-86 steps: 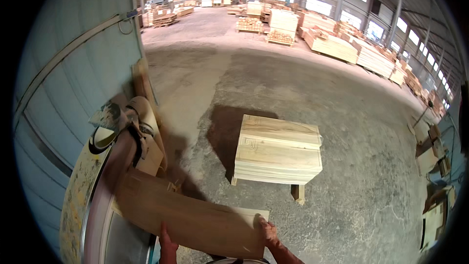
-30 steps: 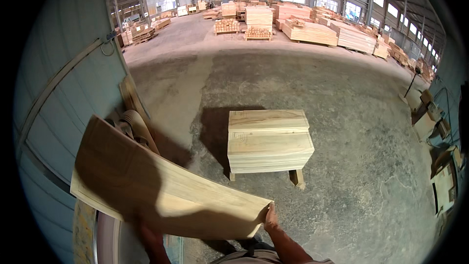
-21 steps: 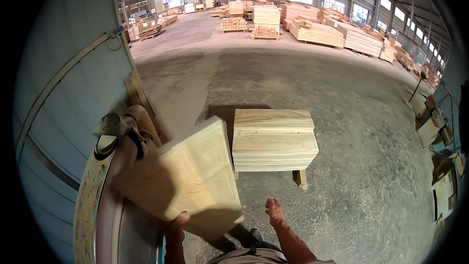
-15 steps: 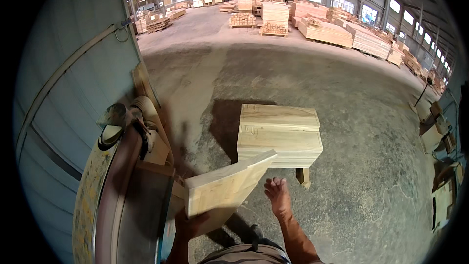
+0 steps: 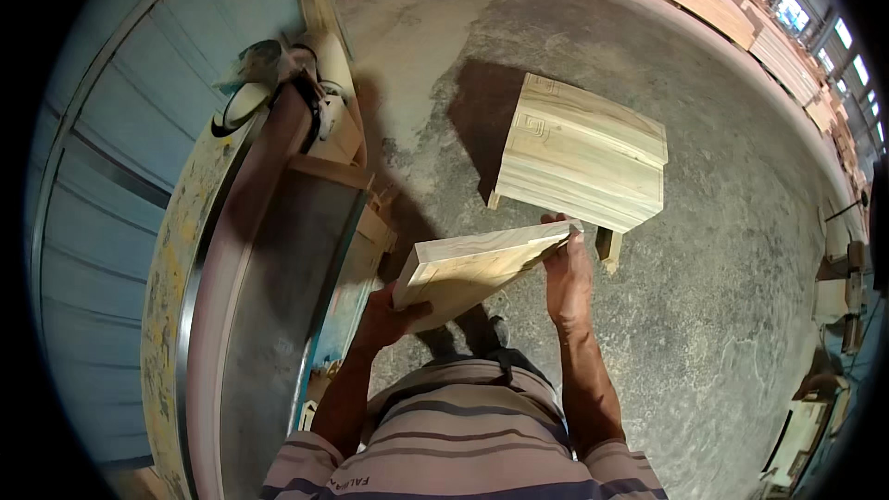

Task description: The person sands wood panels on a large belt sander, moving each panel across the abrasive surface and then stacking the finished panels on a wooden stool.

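Note:
A pale wooden panel (image 5: 477, 270) is held in front of my body, tilted, with one long edge facing up. My left hand (image 5: 387, 317) grips its left end, thumb over the near face. At the far right corner, my right hand (image 5: 568, 280) is closed round the panel's end. Just beyond the panel stands a stack of similar wooden panels (image 5: 593, 156), the upper ones showing carved square-spiral grooves. A wooden support block (image 5: 608, 246) shows beneath the stack.
Close on my left stands a belt sander (image 5: 243, 185) with a reddish belt and a grey metal bed (image 5: 294, 268). A blue-grey corrugated wall (image 5: 102, 222) rises behind it. Timber stacks (image 5: 704, 5) line the far right, and wood pieces (image 5: 801, 435) lie along the right edge.
My right hand has gone from free and open to holding the panel's right end. The panel has levelled out somewhat. My view has tipped downward and turned.

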Available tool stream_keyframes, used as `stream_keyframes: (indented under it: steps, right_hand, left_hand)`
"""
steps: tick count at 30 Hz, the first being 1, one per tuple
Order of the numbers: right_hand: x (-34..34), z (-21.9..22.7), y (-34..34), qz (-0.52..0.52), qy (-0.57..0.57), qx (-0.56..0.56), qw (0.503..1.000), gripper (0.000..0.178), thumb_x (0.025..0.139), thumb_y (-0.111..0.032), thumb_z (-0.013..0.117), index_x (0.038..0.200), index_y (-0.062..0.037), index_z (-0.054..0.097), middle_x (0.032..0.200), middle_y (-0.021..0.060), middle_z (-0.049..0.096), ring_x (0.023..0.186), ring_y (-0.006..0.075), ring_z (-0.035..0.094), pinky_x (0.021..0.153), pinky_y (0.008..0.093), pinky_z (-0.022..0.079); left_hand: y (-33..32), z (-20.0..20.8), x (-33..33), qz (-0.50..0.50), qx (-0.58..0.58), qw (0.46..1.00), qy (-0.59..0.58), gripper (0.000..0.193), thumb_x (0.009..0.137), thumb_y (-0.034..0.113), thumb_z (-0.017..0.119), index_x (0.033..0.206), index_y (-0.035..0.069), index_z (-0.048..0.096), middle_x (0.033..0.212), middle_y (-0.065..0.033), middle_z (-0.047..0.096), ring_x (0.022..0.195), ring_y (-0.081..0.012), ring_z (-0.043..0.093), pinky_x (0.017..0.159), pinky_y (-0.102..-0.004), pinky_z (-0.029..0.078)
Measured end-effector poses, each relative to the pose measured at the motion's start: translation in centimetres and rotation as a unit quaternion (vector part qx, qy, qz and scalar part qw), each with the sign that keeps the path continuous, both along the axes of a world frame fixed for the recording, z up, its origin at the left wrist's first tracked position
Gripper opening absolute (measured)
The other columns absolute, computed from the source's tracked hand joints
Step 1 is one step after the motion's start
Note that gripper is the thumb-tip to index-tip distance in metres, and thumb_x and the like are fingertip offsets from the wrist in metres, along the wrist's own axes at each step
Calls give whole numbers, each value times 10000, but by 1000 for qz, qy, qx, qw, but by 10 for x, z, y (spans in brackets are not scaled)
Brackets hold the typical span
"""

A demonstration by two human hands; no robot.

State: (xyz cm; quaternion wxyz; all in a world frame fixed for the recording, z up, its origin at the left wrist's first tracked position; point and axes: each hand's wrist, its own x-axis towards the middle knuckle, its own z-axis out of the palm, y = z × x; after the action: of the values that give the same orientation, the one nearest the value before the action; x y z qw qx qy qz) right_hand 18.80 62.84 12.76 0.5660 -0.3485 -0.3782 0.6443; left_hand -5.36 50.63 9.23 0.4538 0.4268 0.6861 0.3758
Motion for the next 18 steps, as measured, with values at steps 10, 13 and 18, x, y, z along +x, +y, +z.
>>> stream_keyframes:
  steps: [10, 13, 18]
  right_hand:
    - [-12, 58, -35, -121, -330, 298, 887, 560, 856, -236, 541, 1307, 11, 319, 1270, 237, 421, 1203, 351, 391, 1018, 443, 304]
    - [-35, 66, -40, -30, -345, 475, 809, 597, 750, -191, 642, 1239, 35, 385, 1146, 218, 509, 1023, 329, 507, 904, 432, 386]
    - [-49, 63, -52, 3, -451, 509, 733, 552, 730, -149, 674, 1206, 12, 446, 1194, 101, 540, 1170, 236, 459, 1007, 416, 302]
  left_hand:
    - [0, -8, 3, -18, 6, 999, -43, 400, 711, 140, 718, 1074, 38, 585, 925, -76, 645, 854, -129, 589, 758, -295, 476]
    - [4, -11, 5, -41, 24, 999, -9, 368, 713, 146, 716, 1040, 30, 592, 898, -77, 645, 835, -125, 588, 735, -295, 475]
    - [5, 1, 8, -45, 23, 999, -8, 335, 704, 164, 726, 981, 23, 601, 871, -95, 646, 817, -132, 594, 699, -296, 469]
